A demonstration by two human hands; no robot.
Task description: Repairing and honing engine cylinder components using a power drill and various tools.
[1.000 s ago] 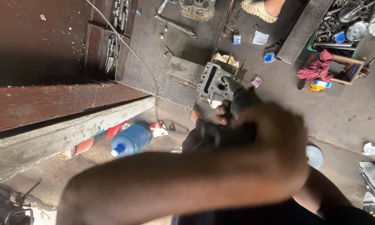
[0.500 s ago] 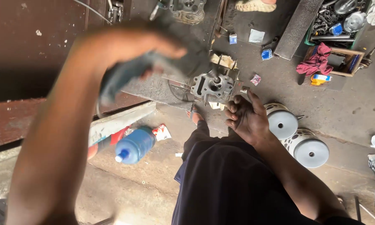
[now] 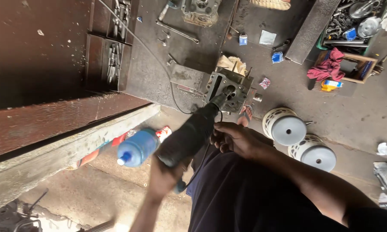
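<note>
Your left hand (image 3: pixel 165 178) squeezes tight around the dark drill (image 3: pixel 189 135) pointing at the metal block (image 3: pixel 230 88), and your right hand (image 3: pixel 236 139), fingers curled loosely, touches its side.

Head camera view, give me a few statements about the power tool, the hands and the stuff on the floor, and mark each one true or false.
1. The left hand grips the dark power tool by its body. True.
2. The tool's tip points toward the grey metal engine block on the floor. True.
3. The right hand holds the blue plastic bottle. False: the bottle lies on the floor by the wooden beam, and the right hand is beside the tool.
4. Two round white-and-grey drums sit to the right of the engine block. True.
5. The red cloth is draped over the engine block. False: it lies on a wooden crate far to the right.
</note>
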